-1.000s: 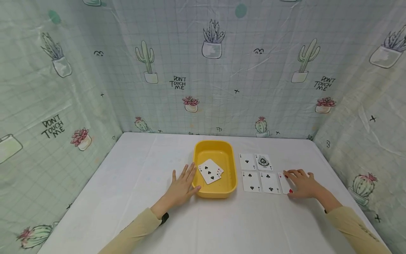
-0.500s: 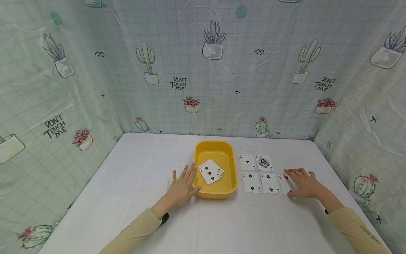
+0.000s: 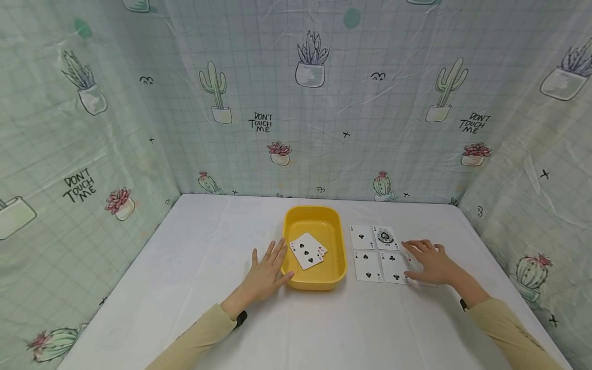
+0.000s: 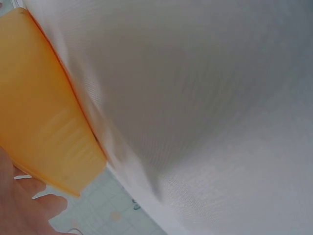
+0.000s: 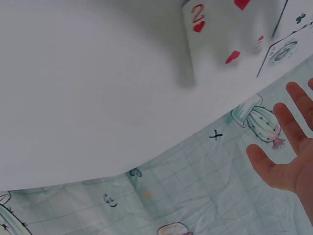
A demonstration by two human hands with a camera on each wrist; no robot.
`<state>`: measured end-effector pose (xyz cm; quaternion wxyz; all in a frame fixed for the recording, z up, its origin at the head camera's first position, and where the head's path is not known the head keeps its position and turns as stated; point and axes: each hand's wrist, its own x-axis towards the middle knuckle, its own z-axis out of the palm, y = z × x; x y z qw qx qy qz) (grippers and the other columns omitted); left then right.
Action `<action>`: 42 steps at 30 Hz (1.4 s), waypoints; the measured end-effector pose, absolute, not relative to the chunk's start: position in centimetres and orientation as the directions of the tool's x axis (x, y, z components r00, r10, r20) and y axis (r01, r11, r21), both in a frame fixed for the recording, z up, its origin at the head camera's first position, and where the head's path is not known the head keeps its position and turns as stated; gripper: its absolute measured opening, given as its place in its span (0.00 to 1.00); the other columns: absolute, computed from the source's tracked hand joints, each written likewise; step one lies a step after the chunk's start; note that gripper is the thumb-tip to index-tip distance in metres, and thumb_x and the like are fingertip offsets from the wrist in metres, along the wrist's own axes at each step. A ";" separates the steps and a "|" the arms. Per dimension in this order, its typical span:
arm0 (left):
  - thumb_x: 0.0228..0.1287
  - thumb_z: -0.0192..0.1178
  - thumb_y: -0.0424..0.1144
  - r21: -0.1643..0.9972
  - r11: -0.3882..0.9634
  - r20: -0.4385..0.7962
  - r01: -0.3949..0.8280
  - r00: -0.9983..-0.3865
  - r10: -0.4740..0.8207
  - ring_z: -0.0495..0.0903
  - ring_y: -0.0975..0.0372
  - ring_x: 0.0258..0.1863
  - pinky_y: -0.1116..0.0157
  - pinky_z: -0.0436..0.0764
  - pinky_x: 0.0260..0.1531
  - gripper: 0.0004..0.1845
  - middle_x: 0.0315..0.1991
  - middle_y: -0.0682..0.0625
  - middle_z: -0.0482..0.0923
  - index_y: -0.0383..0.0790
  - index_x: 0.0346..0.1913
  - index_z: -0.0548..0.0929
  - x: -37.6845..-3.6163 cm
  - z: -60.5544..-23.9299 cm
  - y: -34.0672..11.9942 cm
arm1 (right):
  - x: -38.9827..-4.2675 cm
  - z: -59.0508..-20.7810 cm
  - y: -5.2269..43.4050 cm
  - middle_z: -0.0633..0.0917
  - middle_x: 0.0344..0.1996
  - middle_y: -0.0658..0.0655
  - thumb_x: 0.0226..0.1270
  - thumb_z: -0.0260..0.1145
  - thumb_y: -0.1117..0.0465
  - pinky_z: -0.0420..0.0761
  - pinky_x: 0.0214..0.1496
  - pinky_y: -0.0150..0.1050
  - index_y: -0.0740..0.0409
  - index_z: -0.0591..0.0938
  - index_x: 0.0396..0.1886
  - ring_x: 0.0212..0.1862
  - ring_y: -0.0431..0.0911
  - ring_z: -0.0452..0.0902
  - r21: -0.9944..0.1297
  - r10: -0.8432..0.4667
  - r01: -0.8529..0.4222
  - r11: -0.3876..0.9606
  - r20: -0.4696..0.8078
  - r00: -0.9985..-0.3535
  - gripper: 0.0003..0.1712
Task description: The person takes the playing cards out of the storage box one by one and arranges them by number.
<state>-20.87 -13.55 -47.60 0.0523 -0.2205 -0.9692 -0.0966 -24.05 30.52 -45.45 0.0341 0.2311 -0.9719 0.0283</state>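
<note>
My left hand [image 3: 265, 275] lies with spread fingers along the left rim of a yellow plastic bin [image 3: 343, 246]. Inside the bin, a spade playing card [image 3: 306, 257] overlaps another card. My right hand [image 3: 432, 264] reaches over the two of hearts [image 5: 220, 44], which it mostly covers in the head view. Its fingers are parted and bent slightly, with nothing seen between them in the right wrist view. Left of that hand lie the two of clubs [image 3: 393, 264] and two of spades [image 3: 367, 265]. Behind these are the ace of clubs [image 3: 362, 237] and ace of spades [image 3: 385, 237].
A white cloth covers the table [image 3: 213, 231]. Patterned curtains [image 3: 259, 67] with cactus prints stand at the back and both sides. The bin's outer wall [image 4: 44, 112] rises close beside my left hand.
My right hand has shifted left, its fingertips now at the two of clubs' right edge, covering most of the two of hearts. The left hand keeps its place at the bin.
</note>
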 end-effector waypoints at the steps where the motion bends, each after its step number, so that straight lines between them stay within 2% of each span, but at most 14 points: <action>1: 0.63 0.37 0.63 0.162 0.885 0.142 0.438 -0.897 0.418 0.41 0.52 0.71 0.35 0.44 0.58 0.40 0.72 0.51 0.36 0.40 0.70 0.47 -20.9 -47.6 -13.6 | -24.1 -45.3 30.2 0.70 0.56 0.62 0.50 0.65 0.43 0.58 0.49 0.64 0.60 0.66 0.61 0.56 0.58 0.62 -0.044 -0.454 -0.458 0.888 0.084 -0.887 0.42; 11: 0.63 0.35 0.64 0.159 0.886 0.139 0.435 -0.899 0.416 0.42 0.52 0.71 0.35 0.45 0.58 0.40 0.72 0.51 0.35 0.40 0.70 0.46 -20.9 -47.7 -13.6 | -24.9 -44.0 26.9 0.72 0.55 0.62 0.53 0.64 0.47 0.60 0.51 0.62 0.61 0.67 0.61 0.55 0.56 0.63 -0.044 -0.543 -0.557 0.830 0.171 -0.822 0.38; 17: 0.63 0.36 0.64 0.155 0.886 0.149 0.436 -0.897 0.415 0.44 0.51 0.70 0.35 0.45 0.58 0.40 0.72 0.51 0.36 0.40 0.70 0.45 -20.9 -47.6 -13.5 | -25.3 -43.1 25.1 0.72 0.55 0.61 0.54 0.63 0.50 0.60 0.52 0.62 0.61 0.66 0.61 0.57 0.56 0.63 -0.043 -0.565 -0.580 0.814 0.174 -0.806 0.36; 23: 0.63 0.37 0.63 0.164 0.886 0.142 0.434 -0.899 0.414 0.43 0.51 0.70 0.35 0.44 0.58 0.40 0.72 0.51 0.36 0.40 0.70 0.46 -21.0 -47.6 -13.5 | -25.8 -42.6 23.5 0.72 0.57 0.59 0.56 0.62 0.48 0.59 0.55 0.62 0.58 0.65 0.63 0.58 0.55 0.62 -0.064 -0.580 -0.595 0.801 0.161 -0.799 0.36; 28: 0.63 0.36 0.64 0.159 0.887 0.144 0.434 -0.899 0.414 0.44 0.51 0.70 0.35 0.45 0.58 0.40 0.72 0.51 0.37 0.40 0.70 0.47 -21.0 -47.6 -13.5 | -25.9 -42.4 22.3 0.72 0.57 0.59 0.58 0.60 0.50 0.59 0.56 0.61 0.59 0.64 0.63 0.58 0.55 0.63 -0.097 -0.601 -0.622 0.777 0.183 -0.778 0.35; 42: 0.63 0.36 0.64 0.138 0.894 0.133 0.426 -0.903 0.409 0.44 0.51 0.70 0.35 0.45 0.58 0.40 0.72 0.50 0.38 0.40 0.69 0.47 -20.8 -47.4 -13.4 | -26.4 -42.5 19.0 0.71 0.57 0.57 0.60 0.59 0.48 0.62 0.55 0.60 0.57 0.64 0.64 0.58 0.53 0.63 -0.080 -0.643 -0.671 0.737 0.226 -0.732 0.34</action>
